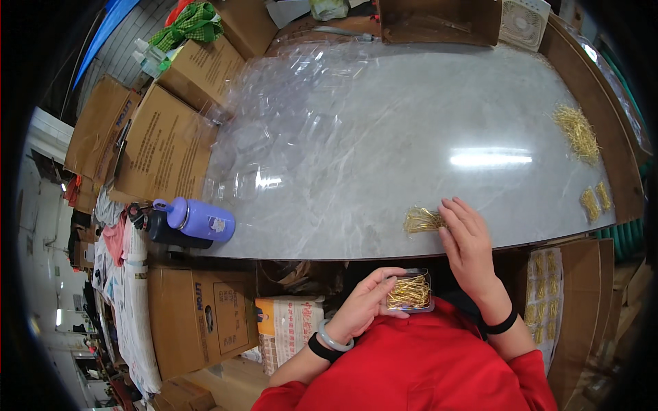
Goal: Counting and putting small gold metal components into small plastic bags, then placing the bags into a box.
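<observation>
My left hand (pixel 364 301) grips a small clear plastic box (pixel 430 305) just below the table edge. Thin gold wire pieces (pixel 409 291) fill this box; their exact kind is too small to tell. On the table near its front edge lies a small bunch of similar gold wire pieces (pixel 423 220). My right hand (pixel 466 233) is at the right end of that bunch, fingers stretched and the thumb apart from them, the fingertips touching or nearly touching the wires.
A larger gold wire pile (pixel 577 133) and two small bunches (pixel 591 204) lie at the table's right. Clear plastic boxes (pixel 274 109) cover the left back. A purple bottle (pixel 205 218) lies at the left edge. A carton (pixel 579 294) at lower right holds filled clear packs (pixel 545 294).
</observation>
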A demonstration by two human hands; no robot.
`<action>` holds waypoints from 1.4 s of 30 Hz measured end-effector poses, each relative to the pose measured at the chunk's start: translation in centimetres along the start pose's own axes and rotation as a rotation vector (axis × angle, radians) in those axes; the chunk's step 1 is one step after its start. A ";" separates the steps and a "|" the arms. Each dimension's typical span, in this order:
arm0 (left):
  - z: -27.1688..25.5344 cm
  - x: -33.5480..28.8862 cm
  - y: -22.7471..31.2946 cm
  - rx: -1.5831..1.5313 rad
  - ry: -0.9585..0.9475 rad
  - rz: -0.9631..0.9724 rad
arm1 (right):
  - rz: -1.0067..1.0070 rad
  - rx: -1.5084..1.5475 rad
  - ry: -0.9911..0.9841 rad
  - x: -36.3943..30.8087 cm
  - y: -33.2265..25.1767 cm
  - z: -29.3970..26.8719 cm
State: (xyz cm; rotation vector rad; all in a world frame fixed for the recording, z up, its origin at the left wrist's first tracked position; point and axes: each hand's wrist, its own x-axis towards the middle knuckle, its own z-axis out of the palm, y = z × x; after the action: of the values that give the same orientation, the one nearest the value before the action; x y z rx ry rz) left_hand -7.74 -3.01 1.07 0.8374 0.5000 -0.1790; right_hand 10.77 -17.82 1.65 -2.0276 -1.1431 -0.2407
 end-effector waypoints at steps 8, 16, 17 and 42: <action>0.1 2.5 -2.3 -0.229 -0.009 0.020 | -0.184 -0.163 -0.149 -0.1 0.1 1.8; 0.2 2.4 -2.3 -0.323 -0.037 0.081 | -0.285 -0.033 -0.269 -4.4 -1.5 0.6; 0.2 2.4 -2.5 -0.326 -0.037 0.077 | -0.307 -0.025 -0.262 -4.9 -1.4 0.6; -0.6 2.2 -3.1 -0.084 0.048 -0.004 | -0.263 0.510 -0.116 -9.7 0.0 4.9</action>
State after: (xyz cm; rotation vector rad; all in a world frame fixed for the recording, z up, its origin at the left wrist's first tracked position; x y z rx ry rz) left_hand -7.16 -4.51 -2.41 0.7597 0.5503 -0.1405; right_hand 4.19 -20.58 -6.56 -1.4588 -1.3816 0.0415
